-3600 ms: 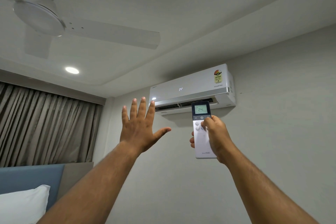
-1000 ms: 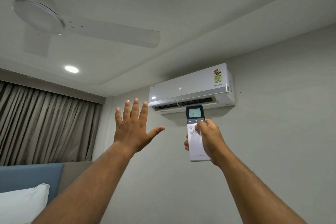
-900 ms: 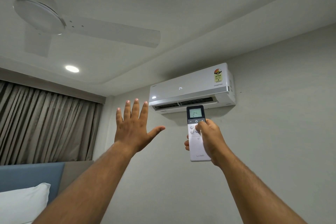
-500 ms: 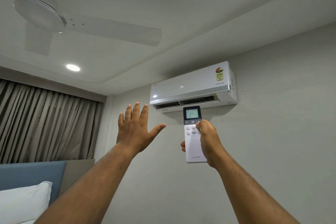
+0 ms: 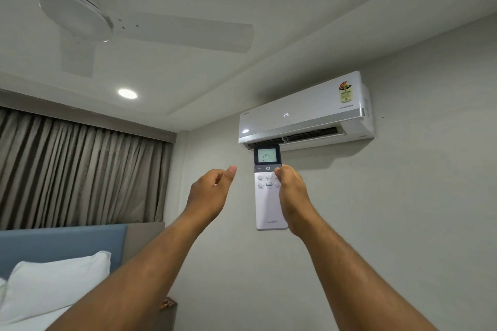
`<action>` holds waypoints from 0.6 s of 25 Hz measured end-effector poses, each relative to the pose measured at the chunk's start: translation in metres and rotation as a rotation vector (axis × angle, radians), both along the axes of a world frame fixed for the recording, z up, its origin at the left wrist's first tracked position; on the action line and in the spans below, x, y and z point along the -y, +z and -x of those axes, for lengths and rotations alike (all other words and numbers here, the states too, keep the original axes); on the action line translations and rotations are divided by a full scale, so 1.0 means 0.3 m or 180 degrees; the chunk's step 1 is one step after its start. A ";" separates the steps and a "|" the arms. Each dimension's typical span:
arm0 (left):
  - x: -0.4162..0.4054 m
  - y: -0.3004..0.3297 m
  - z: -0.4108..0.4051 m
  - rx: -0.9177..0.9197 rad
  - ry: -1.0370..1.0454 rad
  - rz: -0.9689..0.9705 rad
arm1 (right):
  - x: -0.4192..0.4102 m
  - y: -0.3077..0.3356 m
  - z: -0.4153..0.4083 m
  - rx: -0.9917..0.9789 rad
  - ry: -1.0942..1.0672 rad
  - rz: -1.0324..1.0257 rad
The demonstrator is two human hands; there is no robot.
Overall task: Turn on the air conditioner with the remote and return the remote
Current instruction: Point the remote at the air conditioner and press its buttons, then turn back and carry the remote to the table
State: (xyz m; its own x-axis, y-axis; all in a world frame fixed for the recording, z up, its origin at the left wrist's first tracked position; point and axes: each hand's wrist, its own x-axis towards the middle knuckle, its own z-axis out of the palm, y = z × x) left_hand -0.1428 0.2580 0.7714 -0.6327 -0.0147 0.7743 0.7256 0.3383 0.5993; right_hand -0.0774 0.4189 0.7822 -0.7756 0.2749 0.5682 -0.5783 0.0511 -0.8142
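The air conditioner [image 5: 306, 113] on the wall looks to be running already: a "24" glows on its white front, a small light shows at its left end, and the louvre along the bottom stands open; so I would judge the switching-on part done, or as good as done, and what remains is to carry the remote [image 5: 269, 188] back to wherever it lives, a place I cannot see from here; the remote is held up at arm's length, upright, its dark head just under the left end of the unit from this angle, its little screen also reading "24"; the right hand [image 5: 291, 196] is wrapped round its right edge, fingers closed behind the body where I cannot see them, the thumb [image 5: 279, 172] lying over the upper right of the button pad, near the power key though not plainly on it; the left hand [image 5: 212, 193] is raised beside it, close to the remote's left edge but apart from it, holding nothing, its fingers loosely curled in with the thumb pointing up and toward the remote; both forearms are stretched forward and upward, nearly parallel; below to the left a white pillow [image 5: 53, 282] lies against a blue headboard [image 5: 61, 242], with curtains [image 5: 80, 169] behind and a ceiling fan [image 5: 80, 16] overhead.
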 end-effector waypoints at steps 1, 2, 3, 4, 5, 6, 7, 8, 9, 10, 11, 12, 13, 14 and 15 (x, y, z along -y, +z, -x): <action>0.025 -0.025 -0.011 0.0093 -0.0149 -0.0116 | 0.036 -0.015 0.023 0.0031 -0.0061 -0.0069; 0.055 -0.063 -0.019 0.0168 -0.0230 -0.0160 | 0.075 -0.041 0.048 0.0083 -0.0058 -0.0144; 0.084 -0.099 -0.029 0.0232 -0.0292 -0.0181 | 0.114 -0.062 0.069 0.0147 -0.0009 -0.0218; 0.117 -0.144 -0.037 0.0304 -0.0330 -0.0192 | 0.158 -0.094 0.091 0.0230 0.0067 -0.0277; 0.149 -0.184 -0.047 0.0378 -0.0348 -0.0253 | 0.202 -0.128 0.116 0.0294 0.0169 -0.0324; 0.192 -0.234 -0.052 0.0482 -0.0337 -0.0314 | 0.256 -0.175 0.140 0.0377 0.0277 -0.0337; 0.227 -0.270 -0.066 0.0588 -0.0321 -0.0378 | 0.301 -0.212 0.157 0.0453 0.0347 -0.0325; 0.266 -0.308 -0.072 0.0707 -0.0244 -0.0409 | 0.348 -0.257 0.180 0.0553 0.0427 -0.0332; 0.308 -0.345 -0.073 0.0847 -0.0155 -0.0460 | 0.399 -0.302 0.201 0.0673 0.0555 -0.0335; 0.348 -0.391 -0.067 0.0988 -0.0060 -0.0529 | 0.451 -0.350 0.216 0.0790 0.0667 -0.0329; 0.381 -0.426 -0.063 0.1092 0.0012 -0.0579 | 0.490 -0.393 0.228 0.0875 0.0765 -0.0325; 0.426 -0.473 -0.066 0.1241 0.0128 -0.0654 | 0.535 -0.446 0.243 0.0989 0.0857 -0.0325; 0.458 -0.521 -0.070 0.1337 0.0161 -0.0683 | 0.568 -0.495 0.252 0.1074 0.0927 -0.0313; 0.456 -0.525 -0.058 0.1403 0.0167 -0.0716 | 0.563 -0.498 0.256 0.1074 0.0889 -0.0344; 0.515 -0.611 -0.054 0.1610 0.0362 -0.0788 | 0.632 -0.587 0.277 0.1310 0.1106 -0.0354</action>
